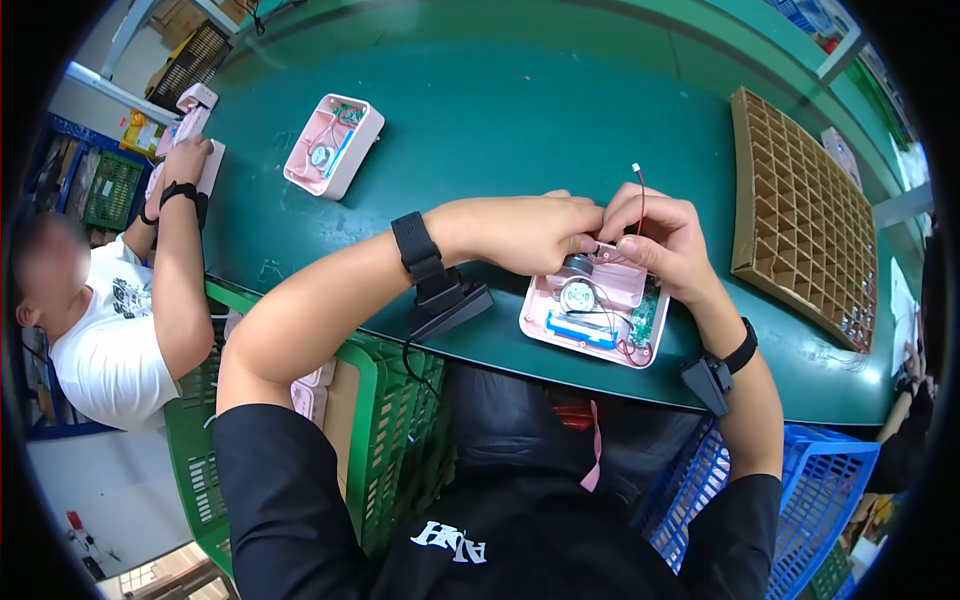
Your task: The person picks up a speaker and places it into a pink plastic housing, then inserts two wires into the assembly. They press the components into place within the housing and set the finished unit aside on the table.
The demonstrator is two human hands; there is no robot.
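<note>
A pink plastic housing [535, 318] lies open on the table in front of me. Inside it sit a round silver motor [578, 296], a blue battery cell [580, 330], a green circuit board [645, 318] and thin wires. My left hand [545, 232] is curled at the housing's far edge, thumb pressed inward; what its fingertips pinch is hidden. My right hand [668, 245] pinches a thin red-and-black wire [641, 200] at the far right corner. The wire's white connector [636, 168] sticks up above the fingers.
Another open pink housing [368, 140] with similar parts stands farther left. A cardboard divider tray [800, 205] lies at the right. A co-worker's hand [188, 158] touches pink parts at the far left. Green [375, 430] and blue [825, 470] crates stand below the table's near edge.
</note>
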